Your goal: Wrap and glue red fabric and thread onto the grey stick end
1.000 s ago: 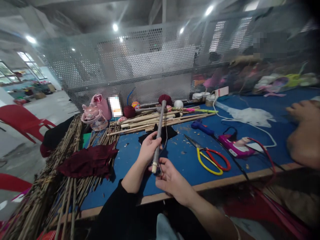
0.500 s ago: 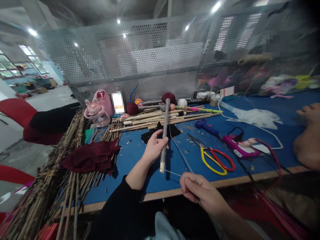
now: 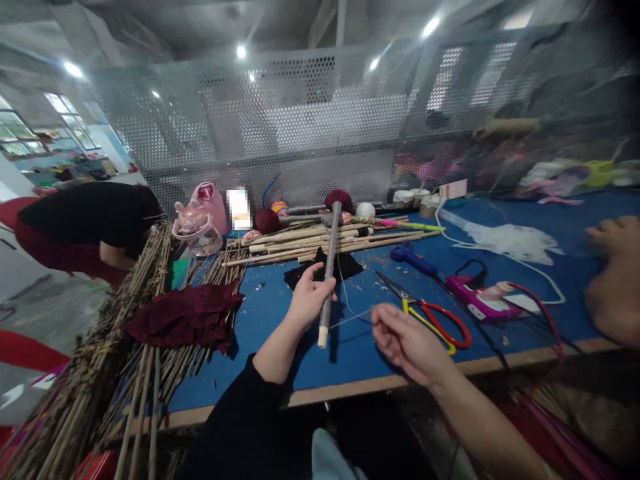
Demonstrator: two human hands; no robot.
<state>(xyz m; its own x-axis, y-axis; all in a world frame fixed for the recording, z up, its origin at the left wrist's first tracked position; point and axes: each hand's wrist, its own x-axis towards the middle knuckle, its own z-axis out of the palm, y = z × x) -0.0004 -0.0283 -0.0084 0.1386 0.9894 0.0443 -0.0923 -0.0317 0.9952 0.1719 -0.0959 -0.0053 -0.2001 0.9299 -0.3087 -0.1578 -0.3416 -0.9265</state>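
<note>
My left hand (image 3: 309, 300) is wrapped round a grey stick (image 3: 329, 267) that slants up and away over the blue table (image 3: 320, 360); its pale lower tip hangs just below my fingers. My right hand (image 3: 407, 341) is pinched on a thin thread (image 3: 351, 318) that runs taut from the stick's lower part out to the right. A black scrap of cloth (image 3: 320, 268) lies on the table behind the stick.
Scissors with yellow and red handles (image 3: 430, 319) and a pink glue gun (image 3: 475, 301) lie right of my hands. Long sticks (image 3: 325, 241), dark red cloth (image 3: 183, 319) and a twig pile (image 3: 120, 360) fill the left and back. Another person's hands (image 3: 613, 280) rest at far right.
My right hand left the stick's lower tip, drew a thread out to the right, then rose to stick height. The left hand kept its hold on the stick.
</note>
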